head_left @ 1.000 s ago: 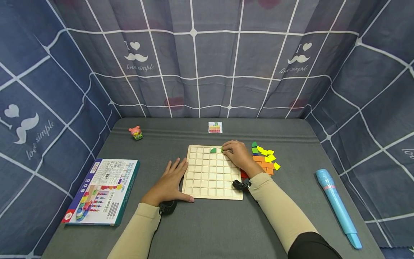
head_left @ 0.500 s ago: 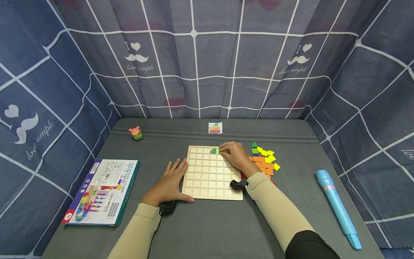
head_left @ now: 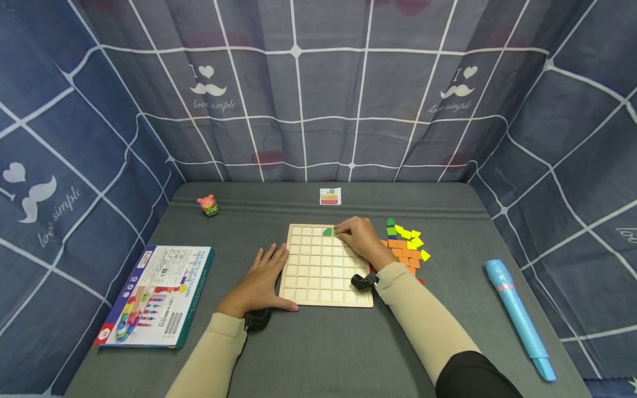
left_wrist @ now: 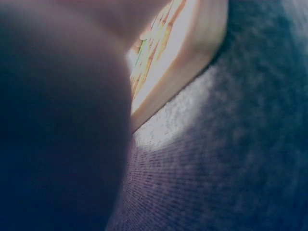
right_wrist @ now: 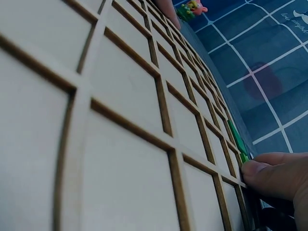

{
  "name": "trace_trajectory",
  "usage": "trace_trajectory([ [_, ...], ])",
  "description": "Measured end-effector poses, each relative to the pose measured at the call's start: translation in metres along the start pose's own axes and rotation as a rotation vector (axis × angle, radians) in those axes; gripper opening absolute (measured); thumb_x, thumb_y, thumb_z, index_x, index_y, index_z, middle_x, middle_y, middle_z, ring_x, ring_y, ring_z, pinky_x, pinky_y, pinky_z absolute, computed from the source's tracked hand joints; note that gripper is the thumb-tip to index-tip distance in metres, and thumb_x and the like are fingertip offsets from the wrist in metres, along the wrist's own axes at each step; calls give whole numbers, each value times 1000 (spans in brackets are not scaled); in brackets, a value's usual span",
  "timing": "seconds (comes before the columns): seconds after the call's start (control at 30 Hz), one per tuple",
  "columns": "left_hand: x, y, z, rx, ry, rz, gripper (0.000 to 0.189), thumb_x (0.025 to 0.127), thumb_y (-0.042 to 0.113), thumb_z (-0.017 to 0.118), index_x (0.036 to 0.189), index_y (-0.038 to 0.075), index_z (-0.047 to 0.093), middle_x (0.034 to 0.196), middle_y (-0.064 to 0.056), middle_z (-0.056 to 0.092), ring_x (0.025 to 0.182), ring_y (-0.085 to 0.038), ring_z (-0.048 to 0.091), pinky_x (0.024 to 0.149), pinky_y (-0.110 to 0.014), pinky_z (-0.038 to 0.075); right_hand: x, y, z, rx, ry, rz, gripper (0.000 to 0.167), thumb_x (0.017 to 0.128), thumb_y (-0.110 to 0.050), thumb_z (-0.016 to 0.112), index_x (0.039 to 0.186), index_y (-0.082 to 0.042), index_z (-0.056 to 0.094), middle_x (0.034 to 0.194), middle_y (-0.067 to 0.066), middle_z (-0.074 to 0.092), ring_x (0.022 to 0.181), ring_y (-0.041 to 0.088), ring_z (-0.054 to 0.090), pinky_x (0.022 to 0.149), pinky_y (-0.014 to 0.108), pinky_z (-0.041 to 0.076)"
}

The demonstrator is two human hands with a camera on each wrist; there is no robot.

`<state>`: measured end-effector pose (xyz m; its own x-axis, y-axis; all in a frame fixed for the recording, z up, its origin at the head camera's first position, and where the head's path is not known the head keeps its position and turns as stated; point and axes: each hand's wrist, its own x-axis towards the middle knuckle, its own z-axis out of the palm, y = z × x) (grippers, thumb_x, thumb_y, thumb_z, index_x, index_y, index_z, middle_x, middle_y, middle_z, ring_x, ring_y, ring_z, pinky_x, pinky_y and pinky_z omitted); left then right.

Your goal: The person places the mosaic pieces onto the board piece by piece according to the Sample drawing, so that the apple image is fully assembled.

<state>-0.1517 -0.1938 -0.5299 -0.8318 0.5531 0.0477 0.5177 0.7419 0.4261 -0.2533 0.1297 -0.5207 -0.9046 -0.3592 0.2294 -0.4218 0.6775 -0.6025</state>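
A square wooden grid board (head_left: pixel 325 265) lies on the grey cloth. One dark green tile (head_left: pixel 327 231) with a curved edge sits in its far row. Right beside that, my right hand (head_left: pixel 360 239) pinches a small light green tile (right_wrist: pixel 244 157) between thumb and finger, mostly covered by the fingers. My left hand (head_left: pixel 259 282) rests against the board's left edge, fingers straight and spread, thumb at the near left corner. In the left wrist view that hand's blurred shape hides much of the board.
Loose orange tiles (head_left: pixel 410 254), yellow, green and red ones lie right of the board. A small picture card (head_left: pixel 330 196) is behind it. A pig figurine (head_left: pixel 208 205) and a flat box (head_left: pixel 156 296) stand left; a light blue tube (head_left: pixel 520 318) lies right.
My right hand has slid a little left along the board's far row with the light green tile, closer to the dark green one. The left hand has stayed in place.
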Motion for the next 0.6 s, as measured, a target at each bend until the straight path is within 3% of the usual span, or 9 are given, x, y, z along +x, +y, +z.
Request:
trace_trajectory([
  [0.23, 1, 1, 0, 3, -7, -11, 149, 62, 85, 83, 167, -1, 19, 173, -18, 13, 158, -39, 6, 124, -59, -1, 1, 1, 0, 48, -10, 80, 15, 95, -11, 82, 109, -11, 85, 119, -1, 76, 115, 24, 63, 97, 38, 54],
  [0.43, 2, 1, 0, 7, -10, -15, 149, 63, 84, 83, 167, -2, 19, 173, -18, 14, 158, -39, 6, 124, -59, -1, -1, 2, 0, 55, 11, 44, 24, 94, -9, 83, 118, -6, 81, 125, 8, 73, 120, 28, 65, 101, 40, 53],
  [0.6, 2, 0, 0, 3, -9, -14, 149, 63, 84, 83, 167, -1, 19, 173, -18, 13, 158, -38, 6, 124, -59, -1, -3, 6, -9, 94, 54, 45, 26, 95, -8, 81, 121, -5, 79, 126, 9, 72, 115, 28, 68, 97, 41, 55],
])
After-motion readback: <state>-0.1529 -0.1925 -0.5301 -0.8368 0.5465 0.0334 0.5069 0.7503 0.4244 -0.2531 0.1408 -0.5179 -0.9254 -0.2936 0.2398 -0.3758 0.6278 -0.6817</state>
